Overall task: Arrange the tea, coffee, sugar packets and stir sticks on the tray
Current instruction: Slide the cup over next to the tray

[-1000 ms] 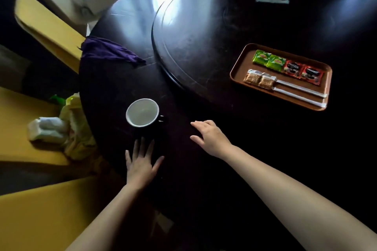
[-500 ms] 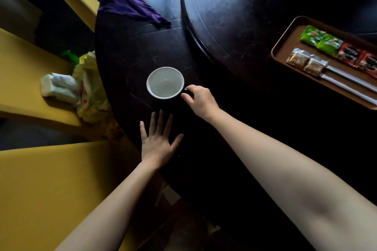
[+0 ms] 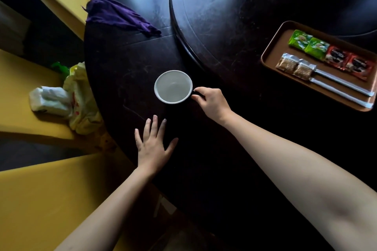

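Head view: dark table [image 3: 234, 149].
R hand [image 3: 211, 103]: fingers pinched shut on cup [image 3: 173, 87] handle.
L hand [image 3: 153, 144]: flat, fingers spread, holds nothing.
Tray [image 3: 271, 57]: packets, sticks in rows.

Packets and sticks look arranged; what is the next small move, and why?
Probably lift the cup by its handle toward the tray: the right hand already pinches the handle, the left hand lies flat, and the tray's items sit in rows.

Bare forearms, sleeveless as far as seen (apparently no jewellery).
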Tool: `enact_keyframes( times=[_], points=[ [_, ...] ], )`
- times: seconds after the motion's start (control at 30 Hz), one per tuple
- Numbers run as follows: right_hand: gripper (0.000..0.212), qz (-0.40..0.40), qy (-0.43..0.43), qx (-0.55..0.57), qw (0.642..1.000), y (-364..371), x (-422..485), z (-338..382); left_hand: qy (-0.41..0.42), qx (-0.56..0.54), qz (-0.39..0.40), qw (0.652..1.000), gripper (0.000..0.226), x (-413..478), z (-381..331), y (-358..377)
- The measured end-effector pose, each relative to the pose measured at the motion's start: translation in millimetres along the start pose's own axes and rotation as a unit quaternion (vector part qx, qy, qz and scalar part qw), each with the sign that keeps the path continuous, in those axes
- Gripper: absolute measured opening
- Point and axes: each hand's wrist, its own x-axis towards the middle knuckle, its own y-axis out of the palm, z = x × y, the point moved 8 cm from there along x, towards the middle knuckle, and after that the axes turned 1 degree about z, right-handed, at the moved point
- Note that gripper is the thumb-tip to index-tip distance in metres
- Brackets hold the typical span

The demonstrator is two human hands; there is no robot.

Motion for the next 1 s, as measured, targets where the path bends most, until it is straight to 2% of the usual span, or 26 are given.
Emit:
enact_keyframes(
  times=[0.13, 0.53, 0.87, 1.0],
  points=[
    [0.029, -0.024, -0.009, -0.007, 1.0, -39, 12, -9, 0.017, -0.003, 0.005, 1.0, 0.07, 34, -18, -9],
    [0.029, -0.127, 0.043, -0.036, 0.99, -150, 80, -63, -0.005, -0.011, 0.041, 0.999, 0.069, 156, -85, -18],
    [0.022, -0.155, 0.105, 0.012, 0.982, -191, 119, -113, -0.009, 0.072, 0.008, 0.997, 0.07, 164, -88, -1],
    [0.021, -0.145, 0.108, 0.024, 0.983, -193, 126, -117, -0.005, 0.075, 0.004, 0.997, 0.079, 164, -87, 1]
  ],
)
